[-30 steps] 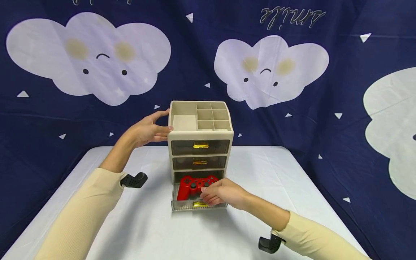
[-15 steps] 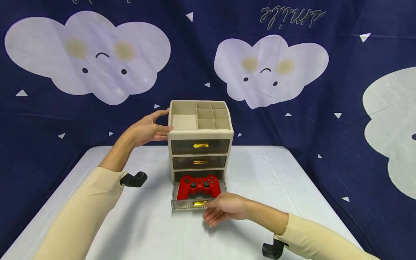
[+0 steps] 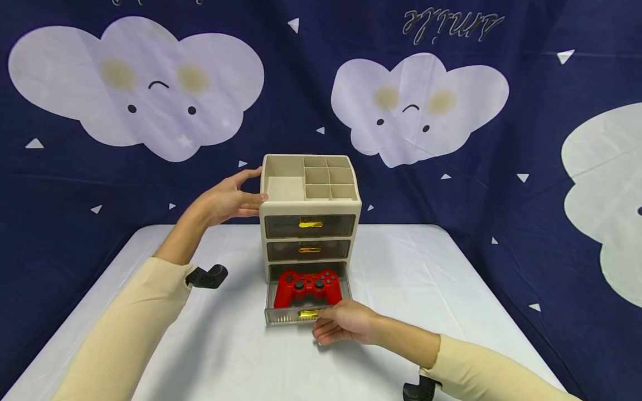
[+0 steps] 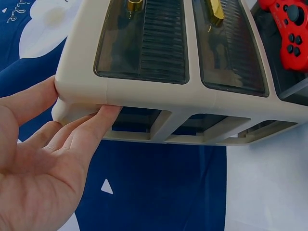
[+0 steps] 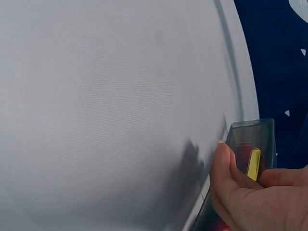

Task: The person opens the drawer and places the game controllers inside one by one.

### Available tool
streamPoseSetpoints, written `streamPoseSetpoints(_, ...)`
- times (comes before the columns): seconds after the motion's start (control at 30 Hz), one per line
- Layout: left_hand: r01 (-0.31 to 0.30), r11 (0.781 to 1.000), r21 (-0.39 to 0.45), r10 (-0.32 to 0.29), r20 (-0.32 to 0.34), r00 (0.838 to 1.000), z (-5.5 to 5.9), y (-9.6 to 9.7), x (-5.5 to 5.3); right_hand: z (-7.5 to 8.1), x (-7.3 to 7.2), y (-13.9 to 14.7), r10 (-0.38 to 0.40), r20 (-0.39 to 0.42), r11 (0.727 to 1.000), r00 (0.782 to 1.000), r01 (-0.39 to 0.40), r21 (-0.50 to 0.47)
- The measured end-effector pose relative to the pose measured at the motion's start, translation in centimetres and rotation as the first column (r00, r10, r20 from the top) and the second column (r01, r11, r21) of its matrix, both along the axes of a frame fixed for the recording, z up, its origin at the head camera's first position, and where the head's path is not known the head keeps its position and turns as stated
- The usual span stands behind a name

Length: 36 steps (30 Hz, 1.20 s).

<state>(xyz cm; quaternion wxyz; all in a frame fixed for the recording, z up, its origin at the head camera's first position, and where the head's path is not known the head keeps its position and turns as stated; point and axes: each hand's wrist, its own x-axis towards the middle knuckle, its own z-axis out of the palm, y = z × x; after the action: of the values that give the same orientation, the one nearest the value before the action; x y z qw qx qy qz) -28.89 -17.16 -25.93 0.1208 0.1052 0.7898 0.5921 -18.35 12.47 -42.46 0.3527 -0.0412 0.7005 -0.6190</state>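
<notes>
A cream drawer organizer [image 3: 309, 207] stands on the table with its bottom drawer [image 3: 286, 317] pulled out. Inside that clear drawer lies a red game controller [image 3: 307, 287]. My left hand [image 3: 225, 201] rests on the organizer's upper left side; in the left wrist view its fingers [image 4: 91, 130] lie extended along the side frame, the thumb side at the top corner. At the drawer front, my right hand [image 3: 346, 323] pinches the right end of the gold drawer handle [image 5: 253, 163] between thumb and index finger. The other fingers hang below, loosely curled.
Two smoked drawers [image 3: 309, 226] above are closed, each with a gold handle. The organizer's top has divided compartments [image 3: 328, 176]. White cloth covers the table [image 3: 401, 267]. Behind it hangs a dark blue curtain [image 3: 301, 83] with clouds.
My right hand has left the controller, moved down to the drawer front and drawn its fingers in at the handle. The left hand and organizer have stayed put.
</notes>
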Motion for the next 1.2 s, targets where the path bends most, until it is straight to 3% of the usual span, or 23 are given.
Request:
streamPoseSetpoints(0.43, -0.002, 1.000, 0.010, 0.002, 0.008, 1.000, 0.1, 0.2, 0.2, -0.1, 0.2, -0.3, -0.082, -0.028, 0.996, 0.996, 0.080, -0.046)
streamPoseSetpoints(0.77, -0.012, 1.000, 0.003, 0.012, 0.005, 1.000, 0.0, 0.1, 0.1, 0.4, -0.7, -0.4, -0.095, -0.041, 0.995, 0.995, 0.094, -0.038)
streamPoseSetpoints(1.2, -0.010, 1.000, 0.000, 0.010, -0.004, 1.000, -0.1, 0.0, 0.0, 0.0, -2.0, -0.9, -0.148, -0.021, 0.987, 0.989, 0.146, -0.073)
